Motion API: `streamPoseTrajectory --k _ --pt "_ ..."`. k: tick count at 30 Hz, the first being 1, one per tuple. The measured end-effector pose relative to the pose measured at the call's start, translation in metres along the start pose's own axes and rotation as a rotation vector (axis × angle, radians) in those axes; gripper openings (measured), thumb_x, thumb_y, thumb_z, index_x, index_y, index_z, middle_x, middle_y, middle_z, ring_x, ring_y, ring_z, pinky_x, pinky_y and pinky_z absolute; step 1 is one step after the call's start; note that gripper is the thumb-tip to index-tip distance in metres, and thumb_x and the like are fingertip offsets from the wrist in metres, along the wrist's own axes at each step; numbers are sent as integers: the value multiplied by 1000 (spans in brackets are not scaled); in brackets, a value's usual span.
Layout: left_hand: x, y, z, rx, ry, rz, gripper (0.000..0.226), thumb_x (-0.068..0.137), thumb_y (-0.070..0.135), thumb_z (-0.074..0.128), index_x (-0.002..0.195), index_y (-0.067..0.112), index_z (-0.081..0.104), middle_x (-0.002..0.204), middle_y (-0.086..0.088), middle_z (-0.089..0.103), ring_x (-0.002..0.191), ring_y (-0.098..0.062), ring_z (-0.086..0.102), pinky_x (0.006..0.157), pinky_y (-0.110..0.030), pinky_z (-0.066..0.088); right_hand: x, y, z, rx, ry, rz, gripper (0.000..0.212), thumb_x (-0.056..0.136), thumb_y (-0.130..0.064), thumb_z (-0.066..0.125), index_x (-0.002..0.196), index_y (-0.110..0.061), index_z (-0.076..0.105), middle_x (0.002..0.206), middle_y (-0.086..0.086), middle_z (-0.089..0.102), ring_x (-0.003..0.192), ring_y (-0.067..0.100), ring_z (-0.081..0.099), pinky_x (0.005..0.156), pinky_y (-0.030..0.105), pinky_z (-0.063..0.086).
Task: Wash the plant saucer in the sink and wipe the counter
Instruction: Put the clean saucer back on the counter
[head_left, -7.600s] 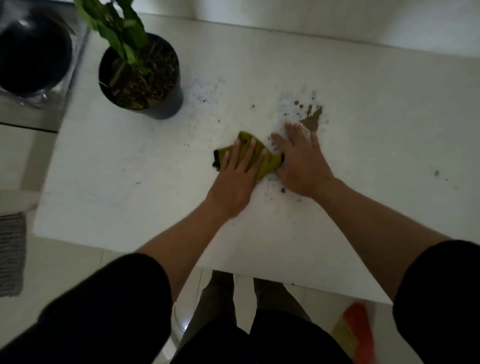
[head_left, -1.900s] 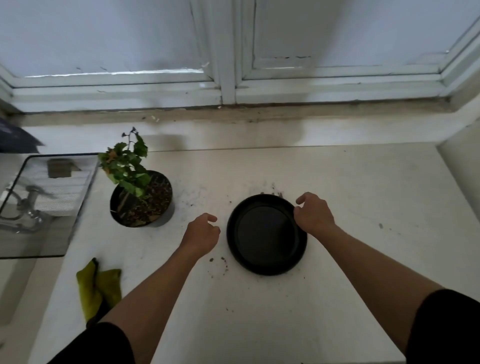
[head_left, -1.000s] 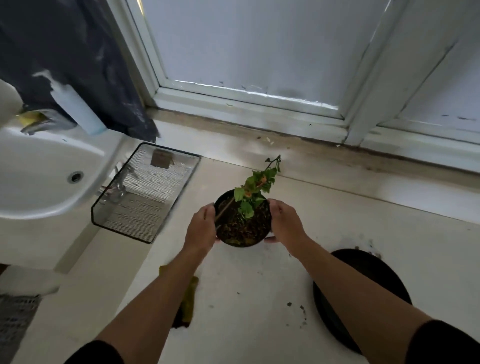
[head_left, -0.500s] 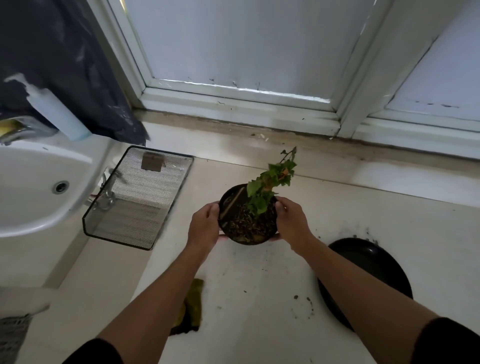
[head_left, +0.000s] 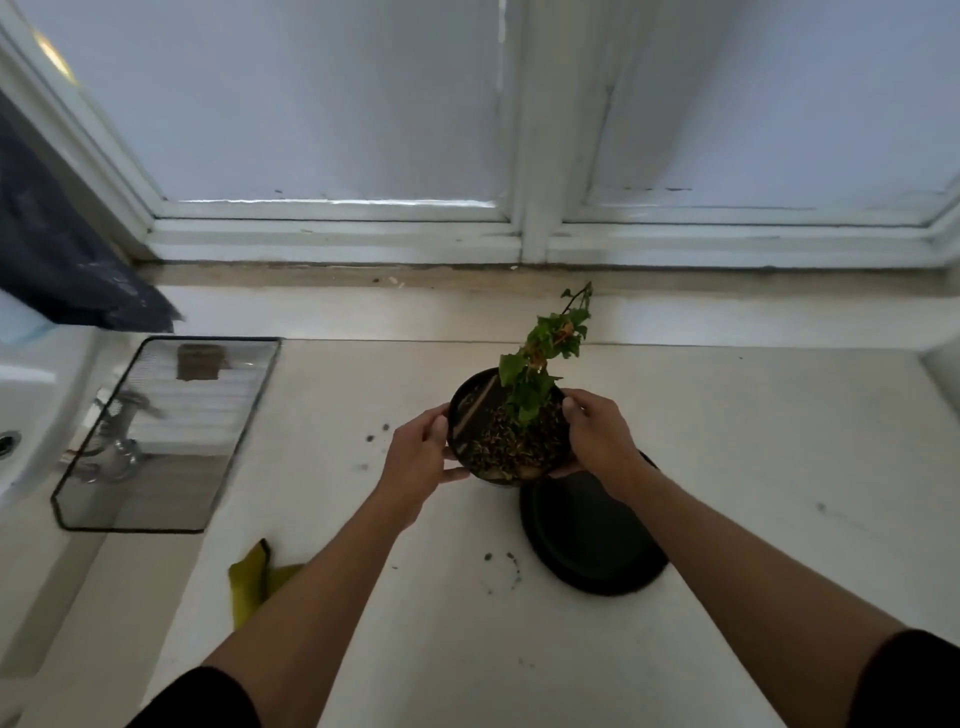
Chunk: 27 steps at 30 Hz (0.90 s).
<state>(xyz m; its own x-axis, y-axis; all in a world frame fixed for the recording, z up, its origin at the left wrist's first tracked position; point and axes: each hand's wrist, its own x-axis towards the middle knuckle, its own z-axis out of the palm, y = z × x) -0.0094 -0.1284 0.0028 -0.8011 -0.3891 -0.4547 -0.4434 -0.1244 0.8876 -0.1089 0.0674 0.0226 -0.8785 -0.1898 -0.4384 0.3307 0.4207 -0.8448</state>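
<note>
Head: saucer (head_left: 592, 540) beneath right grip (head_left: 597, 441) holding pot (head_left: 511, 447).

Both hands, left (head_left: 418, 464) and right (head_left: 597, 439), grip the plant pot (head_left: 511, 441) beside the black saucer (head_left: 592, 540).

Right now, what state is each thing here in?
Plant pot, upright, gripped on both sides.
Left hand, curled round the pot's left side.
Right hand, curled round its right side.
Counter, speckled with soil crumbs.
Saucer, empty, flat on the counter.
Cloth, crumpled on the counter, untouched.
</note>
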Motion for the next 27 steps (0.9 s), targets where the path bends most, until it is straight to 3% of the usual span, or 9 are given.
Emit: streamPoseTrajectory --k 6,12,20,27 --pt "-13 -11 72 45 -86 -16 36 112 15 36 137 15 63 114 -14 72 99 -33 73 76 -44 65 -13 37 -72 -26 63 22 36 107 -22 36 124 -14 67 120 7 63 96 36 68 55 51 62" --pt "-29 -22 114 117 -110 -14 34 111 14 39 138 12 61 115 -11 70 96 -23 74 71 -40 66 -28 62 -113 38 56 131 31 105 -17 35 122 -13 61 114 7 57 87 27 62 53 54 61" --pt "-36 -39 133 210 -66 -33 38 111 13 38 144 11 56 122 -13 66 108 -30 69 72 -47 66 -32 82 -124 61 18 176 32 104 -14 33 119 -15 60 108 2 55 83 21 57 56 56 61" --pt "-32 -41 135 219 -28 -31 38 112 13 36 143 12 57 122 -12 66 110 -30 68 69 -43 66 -24 88 -120 65 12 184 31 104 -16 33 120 -16 60 119 8 56 87 23 58 55 54 61"
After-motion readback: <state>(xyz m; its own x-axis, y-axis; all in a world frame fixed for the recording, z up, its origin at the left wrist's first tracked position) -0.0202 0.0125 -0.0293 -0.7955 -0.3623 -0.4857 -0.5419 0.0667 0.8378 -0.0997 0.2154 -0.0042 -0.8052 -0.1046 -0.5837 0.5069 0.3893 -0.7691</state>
